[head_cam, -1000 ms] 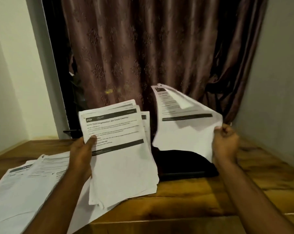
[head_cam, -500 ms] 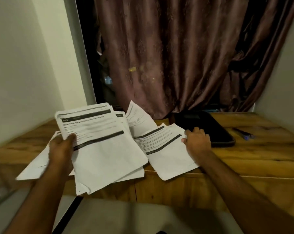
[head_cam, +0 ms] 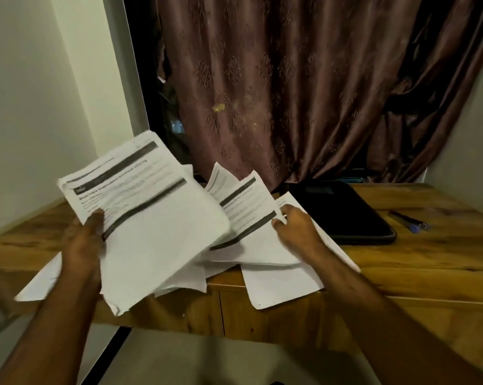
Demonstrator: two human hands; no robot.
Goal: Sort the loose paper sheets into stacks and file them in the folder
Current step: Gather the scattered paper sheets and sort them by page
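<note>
My left hand (head_cam: 82, 245) grips a stack of printed white sheets (head_cam: 157, 234) by its left edge, thumb on top, held tilted above the wooden table (head_cam: 418, 262). My right hand (head_cam: 295, 229) pinches the right edge of another printed sheet (head_cam: 245, 209) lifted off a loose pile of sheets (head_cam: 282, 284) that overhangs the table's front edge. A black folder (head_cam: 345, 215) lies flat on the table behind my right hand. More sheets (head_cam: 40, 284) stick out under my left forearm at the table's left.
A blue pen (head_cam: 409, 221) lies on the table right of the folder. A brown patterned curtain (head_cam: 290, 93) hangs behind the table. White walls close in on both sides. Pale floor shows below the table's front edge.
My right hand went from resting on the pile to pinching and lifting a sheet's edge. The left-hand stack has tilted and moved right, closer to that sheet.
</note>
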